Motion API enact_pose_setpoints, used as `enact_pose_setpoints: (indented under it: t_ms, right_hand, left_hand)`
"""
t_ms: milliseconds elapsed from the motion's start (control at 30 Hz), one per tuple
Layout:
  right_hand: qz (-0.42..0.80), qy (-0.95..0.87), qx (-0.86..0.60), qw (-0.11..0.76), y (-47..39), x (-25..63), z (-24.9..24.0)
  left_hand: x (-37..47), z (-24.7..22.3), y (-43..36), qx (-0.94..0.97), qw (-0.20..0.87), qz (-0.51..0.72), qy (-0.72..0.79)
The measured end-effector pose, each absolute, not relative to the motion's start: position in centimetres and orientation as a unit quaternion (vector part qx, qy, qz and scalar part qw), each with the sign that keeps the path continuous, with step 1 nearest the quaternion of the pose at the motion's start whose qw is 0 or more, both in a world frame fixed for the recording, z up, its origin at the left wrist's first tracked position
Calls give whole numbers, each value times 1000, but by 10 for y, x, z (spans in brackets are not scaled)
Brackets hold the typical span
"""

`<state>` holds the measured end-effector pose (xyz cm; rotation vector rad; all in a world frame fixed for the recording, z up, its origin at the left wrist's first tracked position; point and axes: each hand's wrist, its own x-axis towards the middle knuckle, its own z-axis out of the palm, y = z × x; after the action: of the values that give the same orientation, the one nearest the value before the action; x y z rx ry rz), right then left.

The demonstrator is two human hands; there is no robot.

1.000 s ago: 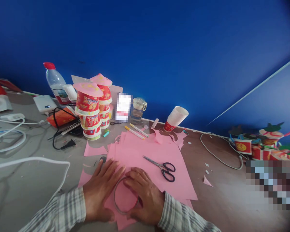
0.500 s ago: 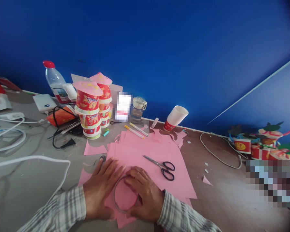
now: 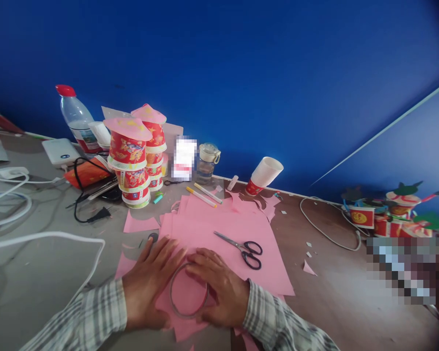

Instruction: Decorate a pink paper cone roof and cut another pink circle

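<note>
A thin round ring [image 3: 171,297] lies on pink paper at the near edge, between my hands; its exact kind is unclear. My left hand [image 3: 148,287] rests flat on the paper to the left of it, fingers outstretched and holding nothing. Curved over the ring's right side is my right hand [image 3: 221,290], with fingertips at its far rim and thumb at the near right, gripping it. Black-handled scissors [image 3: 241,248] lie partly open on the pink paper sheets [image 3: 263,275], beyond my right hand.
Red paper-cup towers [image 3: 129,156] with pink cone tops, a bottle [image 3: 80,124], markers [image 3: 201,197] and a water jar [image 3: 206,165] stand or lie behind. Stacked cups [image 3: 264,176] lean near the wall. A white cable [image 3: 51,235] crosses the left; cup crafts [image 3: 362,217] sit right.
The right thumb has shifted slightly along the ring, away from its near edge. Both hands otherwise stay nearly in place; the whole view has shifted slightly.
</note>
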<state>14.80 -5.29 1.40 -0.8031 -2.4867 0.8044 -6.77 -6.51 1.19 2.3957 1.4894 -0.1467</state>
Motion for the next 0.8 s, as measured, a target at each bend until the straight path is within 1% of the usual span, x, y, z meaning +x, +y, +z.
enact_pose_setpoints:
  t_ms: [267, 800]
  right_hand:
    - [286, -887, -287, 220, -53, 147, 5]
    - [284, -898, -275, 194, -49, 149, 7]
  left_hand:
    - [-68, 12, -66, 837, 152, -50, 523]
    - [-66, 18, -67, 831, 161, -53, 529]
